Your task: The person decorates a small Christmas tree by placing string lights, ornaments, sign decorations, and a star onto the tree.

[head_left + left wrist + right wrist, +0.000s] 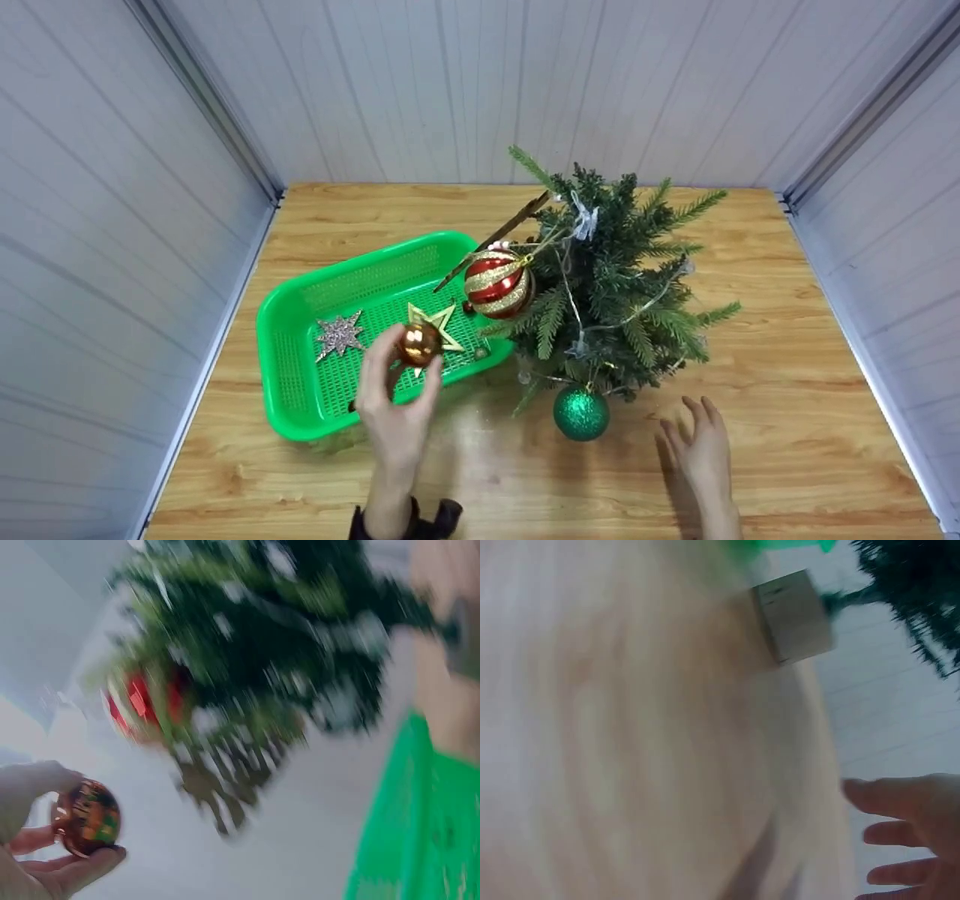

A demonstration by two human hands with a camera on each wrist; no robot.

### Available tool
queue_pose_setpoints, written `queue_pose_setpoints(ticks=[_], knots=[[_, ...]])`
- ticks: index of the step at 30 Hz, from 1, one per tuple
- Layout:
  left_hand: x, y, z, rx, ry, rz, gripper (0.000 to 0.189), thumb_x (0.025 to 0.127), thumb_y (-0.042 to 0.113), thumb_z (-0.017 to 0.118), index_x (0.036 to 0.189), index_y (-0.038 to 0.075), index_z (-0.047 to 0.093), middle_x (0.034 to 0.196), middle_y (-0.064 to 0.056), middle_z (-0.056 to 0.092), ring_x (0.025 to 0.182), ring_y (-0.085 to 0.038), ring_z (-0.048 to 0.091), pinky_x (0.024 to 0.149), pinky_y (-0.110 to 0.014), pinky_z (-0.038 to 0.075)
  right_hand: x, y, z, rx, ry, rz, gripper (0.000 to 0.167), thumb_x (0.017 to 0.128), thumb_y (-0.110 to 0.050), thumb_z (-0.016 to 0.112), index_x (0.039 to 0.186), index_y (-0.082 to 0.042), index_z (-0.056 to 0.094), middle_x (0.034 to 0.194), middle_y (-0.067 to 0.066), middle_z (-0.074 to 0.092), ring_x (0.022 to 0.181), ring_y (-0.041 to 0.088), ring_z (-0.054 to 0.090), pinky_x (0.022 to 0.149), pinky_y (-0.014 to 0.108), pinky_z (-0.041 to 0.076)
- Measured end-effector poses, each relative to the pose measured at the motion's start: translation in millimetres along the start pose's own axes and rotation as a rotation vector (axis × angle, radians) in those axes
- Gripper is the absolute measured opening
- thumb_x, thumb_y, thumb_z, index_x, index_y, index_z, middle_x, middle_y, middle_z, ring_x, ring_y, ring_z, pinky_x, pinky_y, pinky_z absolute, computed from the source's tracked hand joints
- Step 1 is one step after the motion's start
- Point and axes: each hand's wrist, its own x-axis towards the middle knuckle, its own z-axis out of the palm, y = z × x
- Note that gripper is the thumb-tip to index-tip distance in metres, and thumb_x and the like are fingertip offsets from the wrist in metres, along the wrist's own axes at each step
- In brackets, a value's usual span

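My left hand (397, 412) pinches a shiny copper-coloured ball ornament (418, 345) between thumb and fingers, above the green basket (289, 420). In the left wrist view the same ball (86, 819) shows at the fingertips, apart from the tree. Right of the basket stands a small Christmas tree (607, 285). From it hang a red and gold striped ball (496, 283) and a green glittery ball (581, 413). My right hand (701, 450) is over the table to the tree's lower right, fingers loosely bent and holding nothing.
In the basket lie a gold star (442, 324), a glittery pink snowflake star (340, 334) and small ornaments. A string of lights (630, 319) winds round the tree. A brown, flat ornament (517, 219) juts left from the tree over the basket. The tree's block base (795, 619) rests on the wooden table.
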Motion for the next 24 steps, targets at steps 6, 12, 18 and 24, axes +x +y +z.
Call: queue_pose_setpoints(ticks=[6,12,18,24], knots=[[-24.0,42.2,31.5,-0.31,-0.138,0.228,0.042,0.069,-0.004,0.067,0.106,-0.015,0.049,0.112,-0.023,0.052,0.104,-0.026,0.052,0.079,-0.036,0.049,-3.1,-53.7,-20.7,0.564,0.545,-0.281,0.02,0.074,0.014,0.061,0.094,0.015,0.059,0.091,0.024,0.061,0.083,0.021,0.058,0.069,0.025,0.047],[-49.7,67.8,57.0,-0.459,-0.333,0.31,0.04,0.074,0.001,0.066,0.102,-0.018,0.046,0.11,-0.028,0.048,0.099,-0.031,0.053,0.076,-0.034,0.051,-22.0,-109.1,-33.6,1.196,0.41,-0.677,0.026,0.076,0.005,0.064,0.092,0.022,0.051,0.093,0.027,0.059,0.085,0.028,0.058,0.077,0.028,0.048],[-65.2,84.1,73.9,-0.464,-0.468,0.365,0.043,0.071,0.004,0.07,0.101,-0.016,0.046,0.106,-0.029,0.049,0.098,-0.033,0.054,0.08,-0.028,0.048,-34.7,-134.4,-39.9,1.287,0.139,-0.904,0.035,0.075,-0.003,0.067,0.092,0.022,0.051,0.099,0.029,0.056,0.094,0.032,0.052,0.085,0.032,0.043],[-69.6,96.1,80.8,-0.501,-0.555,0.276,0.043,0.07,0.0,0.069,0.103,-0.016,0.046,0.105,-0.024,0.05,0.098,-0.028,0.054,0.079,-0.021,0.048,-37.5,-133.4,-57.2,1.284,0.163,-0.849,0.01,0.076,0.013,0.059,0.076,0.021,0.053,0.085,0.027,0.058,0.085,0.03,0.055,0.078,0.03,0.046]])
